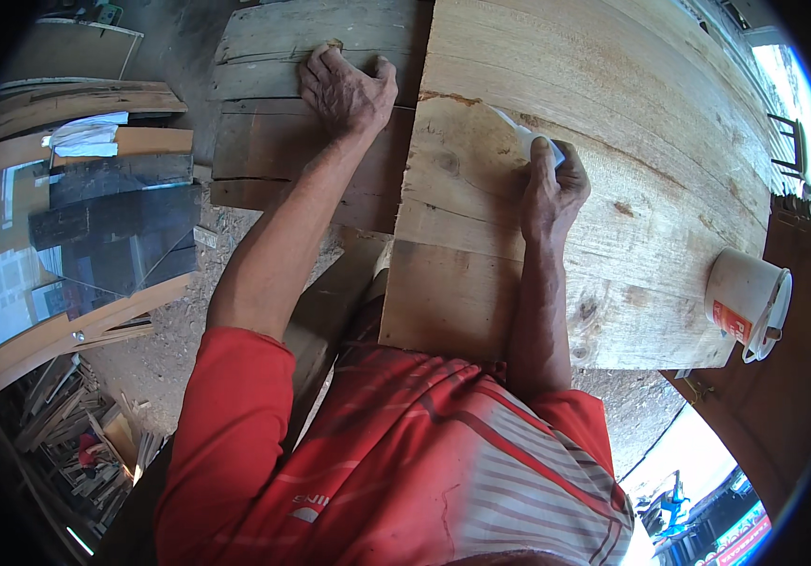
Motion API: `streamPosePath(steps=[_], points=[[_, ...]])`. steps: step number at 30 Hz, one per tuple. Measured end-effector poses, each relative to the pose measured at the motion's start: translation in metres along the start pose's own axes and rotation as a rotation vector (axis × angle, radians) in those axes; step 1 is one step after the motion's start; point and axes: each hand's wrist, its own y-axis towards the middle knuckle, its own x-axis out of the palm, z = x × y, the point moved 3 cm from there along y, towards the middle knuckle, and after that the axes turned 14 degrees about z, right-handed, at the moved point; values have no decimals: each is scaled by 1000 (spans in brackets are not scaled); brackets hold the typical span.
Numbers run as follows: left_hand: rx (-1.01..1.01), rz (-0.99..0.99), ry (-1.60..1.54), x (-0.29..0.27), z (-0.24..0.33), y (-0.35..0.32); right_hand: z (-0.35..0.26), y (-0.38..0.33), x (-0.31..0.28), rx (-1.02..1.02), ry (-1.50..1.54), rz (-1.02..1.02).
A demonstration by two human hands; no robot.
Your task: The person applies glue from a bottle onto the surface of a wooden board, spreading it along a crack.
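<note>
A wide pale wooden board (pixel 613 141) lies in front of me, with knots and a rough grain. My right hand (pixel 551 184) presses a folded white sheet, probably sandpaper (pixel 523 137), flat on the board's near part. My left hand (pixel 347 87) rests with fingers spread on older grey planks (pixel 273 57) beside the board's left edge, holding nothing.
A white plastic bucket (pixel 745 297) with a wire handle lies on its side at the board's right corner. Curved wooden pieces, dark panels and a white rag (pixel 84 137) are stacked at the left. Thin wood scraps (pixel 75 434) litter the dirt floor at lower left.
</note>
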Motion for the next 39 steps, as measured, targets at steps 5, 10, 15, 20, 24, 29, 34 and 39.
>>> streamPosePath(steps=[5, 10, 15, 20, 24, 29, 34, 39], points=[[6, 22, 4, -1, 0, 0, 0, 1, -2, 10, -2, 3], [8, 39, 13, 0, -1, 0, 1, 5, -6, 0, 22, 8], [13, 45, 8, 3, -2, 0, 3, 6, -5, 8, 22, 2], [4, 44, 22, 3, -2, -1, 5, 6, -4, 5, 22, -15], [-3, 31, 11, 3, -1, -1, 7, 7, -4, 7, 13, -21], [7, 46, 9, 2, -2, -1, 1, 5, -4, 9, 32, -20], [13, 50, 18, 2, -2, -1, 3, 6, -5, -1, 37, 3], [14, 47, 16, 2, -2, 0, 0, 9, -8, 3, 10, 3]])
